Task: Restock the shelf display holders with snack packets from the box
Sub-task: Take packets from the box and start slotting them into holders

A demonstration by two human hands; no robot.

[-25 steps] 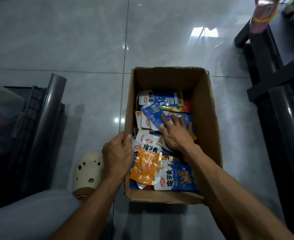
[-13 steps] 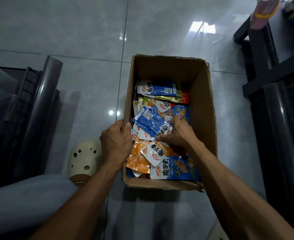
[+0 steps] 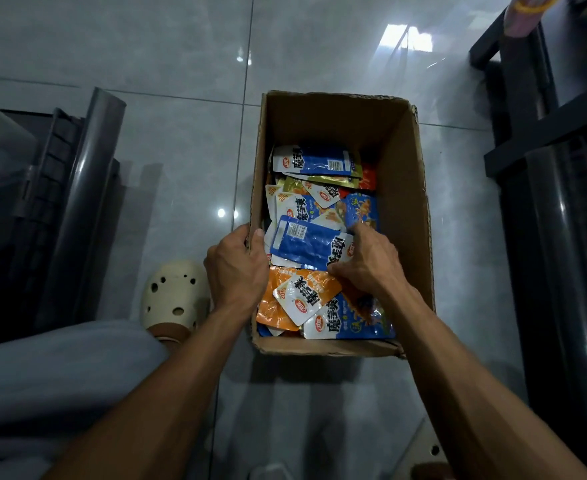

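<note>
Glossy grey tiled floor (image 3: 167, 46): we note it as the largest surface, with pale grout lines and bright light reflections. Open floor runs beyond the far end of the box and in a strip along its left side.

Dark shelf frame (image 3: 541, 126): black bars and a shiny post along the right edge, near the box's right wall. A dark rack with a grey tube (image 3: 87, 188) stands at the left, well apart from the box.

Cardboard box (image 3: 420, 216): brown, rectangular, open-topped, with rough torn rims. We see its far third bare inside and the rest filled.

Snack packets (image 3: 319, 199): flat, glossy foil pouches lying loose and overlapping in the box, in blue, orange, gold and white, with bold black characters.

Pale trouser leg (image 3: 53, 368) and cream clog (image 3: 174, 292): soft cloth and a perforated shoe, left of the box.

Left hand (image 3: 236, 271): curled over the box's left rim, thumb inside, gripping the wall.

Right hand (image 3: 368, 261): inside the box, fingers bent, pinching the end of a blue packet (image 3: 302, 242).

Blue packet: back side up, with a white barcode patch, lying tilted across the pile at mid-box.
</note>
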